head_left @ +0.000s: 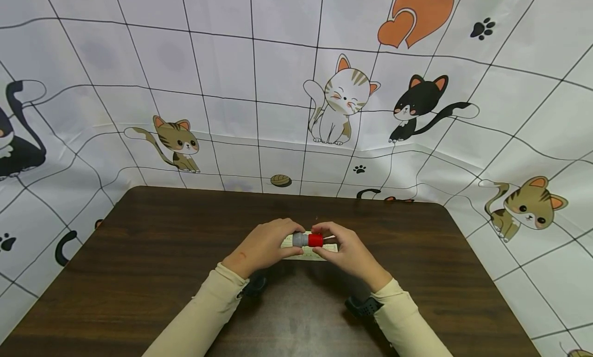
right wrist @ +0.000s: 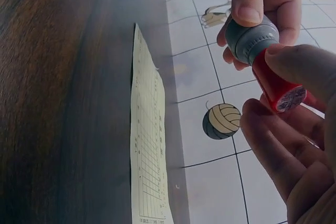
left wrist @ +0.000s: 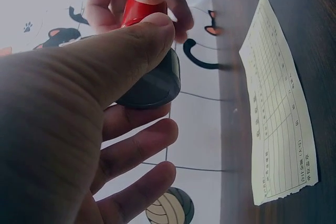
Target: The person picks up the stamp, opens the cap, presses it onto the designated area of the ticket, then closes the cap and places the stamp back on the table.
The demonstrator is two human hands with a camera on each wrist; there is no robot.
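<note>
Between my hands is a stubby stamp with a grey part (head_left: 300,239) and a red part (head_left: 315,240), held level above a slip of paper. My left hand (head_left: 264,245) pinches the grey end, thumb on the near side. From the other side, my right hand (head_left: 348,250) pinches the red part (right wrist: 270,77). The right wrist view shows a round patterned face (right wrist: 291,99) on the red end. Pale yellow and printed with a table, the slip (left wrist: 278,114) lies on the tabletop below; in the head view the hands partly cover it.
A dark brown wooden table (head_left: 153,249) spreads under both arms. White cloth (head_left: 222,63) with grid lines and cartoon cats hangs behind the table and along its sides. Black wrist gear (head_left: 365,306) sits at the right cuff, with more (head_left: 254,285) at the left.
</note>
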